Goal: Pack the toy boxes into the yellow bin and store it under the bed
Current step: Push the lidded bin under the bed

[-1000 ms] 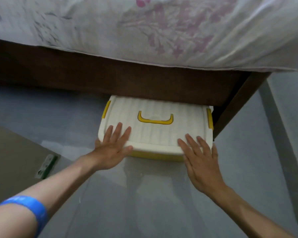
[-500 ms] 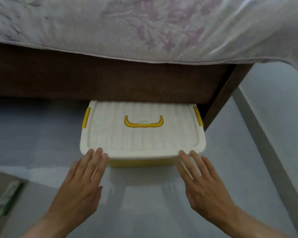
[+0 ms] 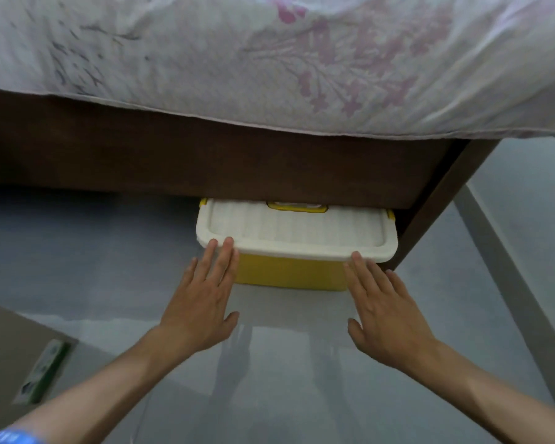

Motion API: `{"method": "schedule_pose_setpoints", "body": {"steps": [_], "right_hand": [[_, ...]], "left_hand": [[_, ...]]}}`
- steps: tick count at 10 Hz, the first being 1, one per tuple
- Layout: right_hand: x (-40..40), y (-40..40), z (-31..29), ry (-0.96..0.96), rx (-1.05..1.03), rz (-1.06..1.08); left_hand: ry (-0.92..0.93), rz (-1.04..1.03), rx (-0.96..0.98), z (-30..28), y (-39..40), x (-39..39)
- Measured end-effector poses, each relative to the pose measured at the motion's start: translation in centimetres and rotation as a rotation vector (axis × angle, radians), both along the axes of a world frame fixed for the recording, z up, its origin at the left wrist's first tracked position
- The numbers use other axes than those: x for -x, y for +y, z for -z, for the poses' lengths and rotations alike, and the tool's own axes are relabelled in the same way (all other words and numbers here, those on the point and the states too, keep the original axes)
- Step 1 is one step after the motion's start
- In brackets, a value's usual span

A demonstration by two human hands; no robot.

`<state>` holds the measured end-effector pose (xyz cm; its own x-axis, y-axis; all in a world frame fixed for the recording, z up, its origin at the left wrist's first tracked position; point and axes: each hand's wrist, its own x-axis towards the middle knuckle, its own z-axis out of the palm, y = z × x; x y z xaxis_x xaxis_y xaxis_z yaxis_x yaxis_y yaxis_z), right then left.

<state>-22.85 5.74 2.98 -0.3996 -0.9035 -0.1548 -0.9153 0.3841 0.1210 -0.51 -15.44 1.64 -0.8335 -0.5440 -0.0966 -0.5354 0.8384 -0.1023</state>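
Grey floor [image 3: 109,267], yellow bin [image 3: 289,274] half under bed [image 3: 205,161], flat left hand [image 3: 202,302] and right hand [image 3: 385,312] fingertips at its lid.

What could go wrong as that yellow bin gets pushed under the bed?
The bin sits close to the bed leg, so a crooked push might jam its right corner there. The white lid passes just beneath the bed rail; fingertips of the left hand on the lid's rim could get pinched.
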Motion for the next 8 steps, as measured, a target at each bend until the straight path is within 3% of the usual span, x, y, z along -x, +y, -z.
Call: {"method": "schedule_pose_setpoints", "body": {"steps": [2, 8], "right_hand": [[3.2, -4.8, -1.5, -0.076, -0.064, 0.090], [7.0, -8.2, -2.8, -0.256, -0.068, 0.233]], "left_hand": [[-0.113, 0.012, -0.088, -1.5, -4.5, 4.3], [-0.077, -0.025, -0.231, -2.3, -6.7, 7.8]]}}
